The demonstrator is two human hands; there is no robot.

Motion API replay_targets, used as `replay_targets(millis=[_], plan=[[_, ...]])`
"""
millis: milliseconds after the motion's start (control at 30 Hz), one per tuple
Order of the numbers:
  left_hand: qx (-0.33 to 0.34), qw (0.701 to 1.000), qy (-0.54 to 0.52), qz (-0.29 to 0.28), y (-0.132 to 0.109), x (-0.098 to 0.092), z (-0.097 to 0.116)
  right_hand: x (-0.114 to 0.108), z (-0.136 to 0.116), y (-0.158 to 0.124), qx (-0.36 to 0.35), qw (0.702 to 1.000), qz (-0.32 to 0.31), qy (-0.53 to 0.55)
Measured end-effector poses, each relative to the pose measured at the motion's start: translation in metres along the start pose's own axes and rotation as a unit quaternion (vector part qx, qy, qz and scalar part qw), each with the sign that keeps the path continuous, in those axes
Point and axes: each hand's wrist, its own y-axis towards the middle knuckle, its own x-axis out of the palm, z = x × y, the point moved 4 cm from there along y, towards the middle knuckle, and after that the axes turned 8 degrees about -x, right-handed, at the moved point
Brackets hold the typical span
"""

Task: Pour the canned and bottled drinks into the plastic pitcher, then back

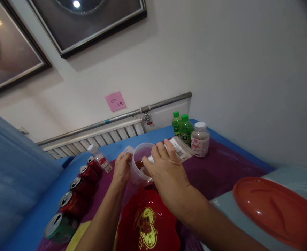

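Holding a tilted clear bottle (pixel 182 148) in the closed right grip (pixel 169 170), with curled fingers (pixel 162 150) hiding its mouth at the rim of a translucent plastic jug (pixel 140 177). Clasping the jug's handle (pixel 128 150) in the closed left grip (pixel 122 167), mostly covering it. Cannot make out the level of the brownish liquid (pixel 139 165) inside. Below, showing a red scalloped dish (pixel 128 226), cut off by the frame; at right, a red lid (pixel 273 209), likewise cropped.

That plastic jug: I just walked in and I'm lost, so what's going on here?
A person's left hand holds the plastic jug while the right hand tips a clear bottle at its rim. Reddish liquid shows inside the jug. A red tray sits nearer the person, with drink cans lined up at the left.
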Motion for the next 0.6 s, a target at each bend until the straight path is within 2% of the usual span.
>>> replay_targets(millis=[600], plan=[[-0.007, 0.999, -0.032, 0.0, -0.005, -0.009, 0.002, 0.003, -0.015, 0.001, -0.002, 0.992, 0.125, -0.017]])
